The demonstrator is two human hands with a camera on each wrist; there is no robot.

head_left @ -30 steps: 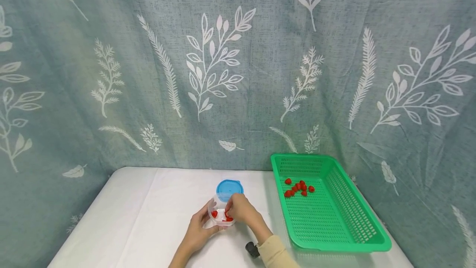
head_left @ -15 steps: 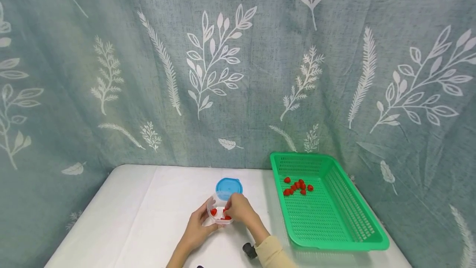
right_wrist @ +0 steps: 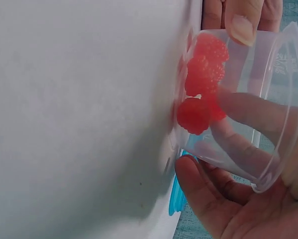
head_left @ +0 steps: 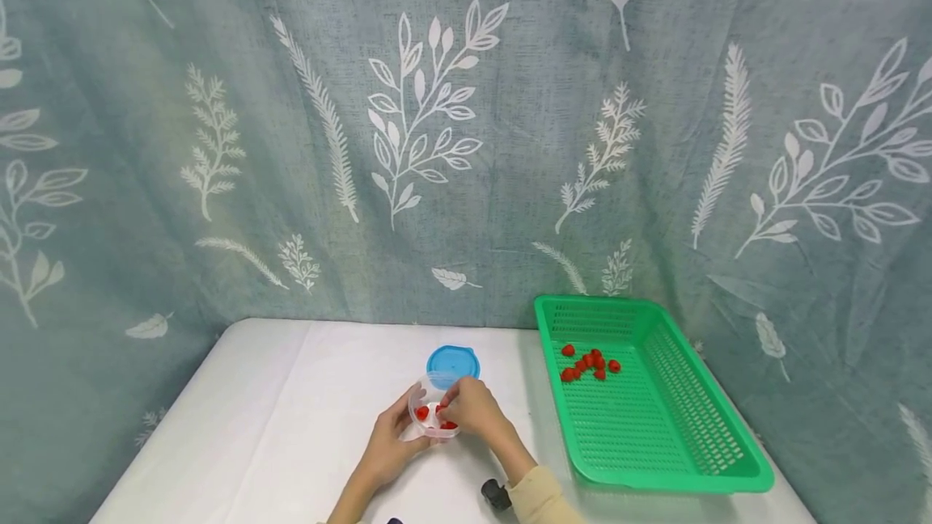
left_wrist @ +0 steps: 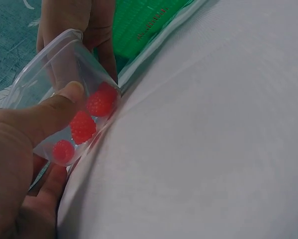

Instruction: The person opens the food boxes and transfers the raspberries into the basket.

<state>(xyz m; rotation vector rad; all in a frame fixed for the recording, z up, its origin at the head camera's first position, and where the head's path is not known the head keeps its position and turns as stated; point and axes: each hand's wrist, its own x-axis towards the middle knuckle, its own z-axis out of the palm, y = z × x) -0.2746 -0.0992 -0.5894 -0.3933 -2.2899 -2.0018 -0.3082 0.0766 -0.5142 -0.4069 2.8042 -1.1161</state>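
My left hand (head_left: 389, 447) grips a clear plastic cup (right_wrist: 285, 74), thumb on the near side and fingers on the far side. Fingers of my right hand (head_left: 473, 409) reach down inside it, pinching a raspberry (right_wrist: 217, 105) low among the others. Several red raspberries (left_wrist: 83, 127) lie along the cup's bottom, visible through its wall. The cup stands upright on the white table in the head view. Right-hand fingers that are not inside curl along the cup's outer wall in the right wrist view.
A blue lid (head_left: 453, 359) lies just behind the cup. To the right stands a green perforated basket (head_left: 655, 443), with several raspberries (head_left: 589, 361) near its back left. The white-covered table (head_left: 291, 395) ends at a patterned green-grey curtain (head_left: 437, 103).
Both hands keep their places at the cup, with the right fingers still inside. The raspberries within have shifted only slightly, and the head view has moved a little.
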